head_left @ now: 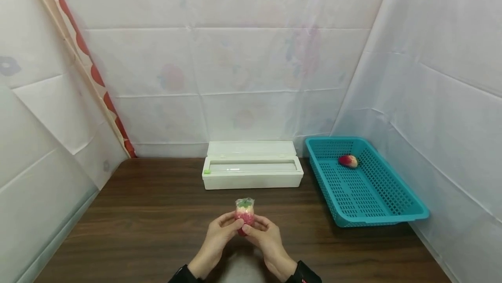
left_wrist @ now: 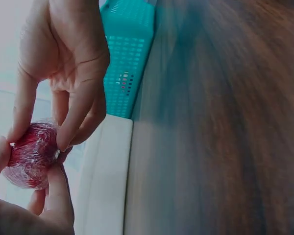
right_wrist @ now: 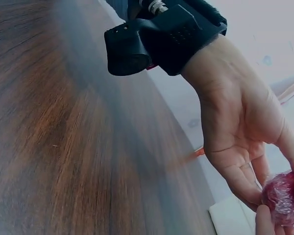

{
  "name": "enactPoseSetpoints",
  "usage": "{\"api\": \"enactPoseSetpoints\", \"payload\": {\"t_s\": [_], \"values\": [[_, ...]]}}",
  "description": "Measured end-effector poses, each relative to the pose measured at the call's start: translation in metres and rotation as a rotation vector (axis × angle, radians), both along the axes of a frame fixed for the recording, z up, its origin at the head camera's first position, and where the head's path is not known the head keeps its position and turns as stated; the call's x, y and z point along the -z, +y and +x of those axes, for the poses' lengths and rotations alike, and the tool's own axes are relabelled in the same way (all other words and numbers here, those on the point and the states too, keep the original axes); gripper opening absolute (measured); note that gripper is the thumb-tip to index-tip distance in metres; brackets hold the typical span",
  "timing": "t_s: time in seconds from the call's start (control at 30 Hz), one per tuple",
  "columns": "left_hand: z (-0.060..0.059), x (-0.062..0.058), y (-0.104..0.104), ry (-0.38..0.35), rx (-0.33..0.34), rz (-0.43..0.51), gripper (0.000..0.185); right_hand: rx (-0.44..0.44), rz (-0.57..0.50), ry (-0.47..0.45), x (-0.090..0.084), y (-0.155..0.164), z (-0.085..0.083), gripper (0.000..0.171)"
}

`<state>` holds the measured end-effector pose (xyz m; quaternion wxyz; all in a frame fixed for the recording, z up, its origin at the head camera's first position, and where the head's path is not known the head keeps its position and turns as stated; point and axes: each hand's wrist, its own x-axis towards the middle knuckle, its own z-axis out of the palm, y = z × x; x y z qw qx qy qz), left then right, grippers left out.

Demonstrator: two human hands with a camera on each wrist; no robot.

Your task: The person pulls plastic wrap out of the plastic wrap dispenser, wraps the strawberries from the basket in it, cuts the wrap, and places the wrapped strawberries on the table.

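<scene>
Between both hands, a red and cream strawberry [head_left: 245,214] with a green top is held up off the table, clear plastic film wrapped about it. My left hand [head_left: 216,236] pinches its left side with thumb and fingers. On the other side my right hand [head_left: 270,241] pinches it the same way. The left wrist view shows the crinkled film over the strawberry [left_wrist: 33,155] close up, fingertips of both hands touching it. In the right wrist view the wrapped strawberry [right_wrist: 283,198] is partly cut off by the edge.
Behind the hands stands a white cling film dispenser box [head_left: 252,181], its lid raised. To the right, a teal plastic basket [head_left: 376,220] holds one red and cream strawberry-like fruit [head_left: 347,161]. White sheets [head_left: 251,78] enclose the dark wooden table [head_left: 149,217] at back and sides.
</scene>
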<state>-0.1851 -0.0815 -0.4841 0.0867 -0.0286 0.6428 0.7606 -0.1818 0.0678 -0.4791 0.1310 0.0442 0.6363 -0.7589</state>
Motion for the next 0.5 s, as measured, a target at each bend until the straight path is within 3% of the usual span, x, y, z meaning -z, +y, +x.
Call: {"api": "enactPoseSetpoints", "payload": {"t_s": [0.13, 0.23, 0.37, 0.5], "values": [[0.001, 0.002, -0.009, -0.017, -0.064, -0.034, 0.067, -0.079, 0.026, 0.022, 0.002, 0.001, 0.0, 0.063], [-0.001, 0.003, -0.032, -0.04, -0.157, -0.071, 0.066, -0.157, 0.062, 0.054, 0.005, 0.007, 0.0, 0.059], [-0.008, 0.005, -0.091, -0.092, -0.237, -0.189, 0.069, -0.272, 0.137, 0.1, 0.007, 0.023, 0.0, 0.052], [-0.026, 0.004, -0.157, -0.113, -0.229, -0.378, 0.075, -0.38, 0.265, 0.174, 0.006, 0.041, -0.003, 0.047]]}}
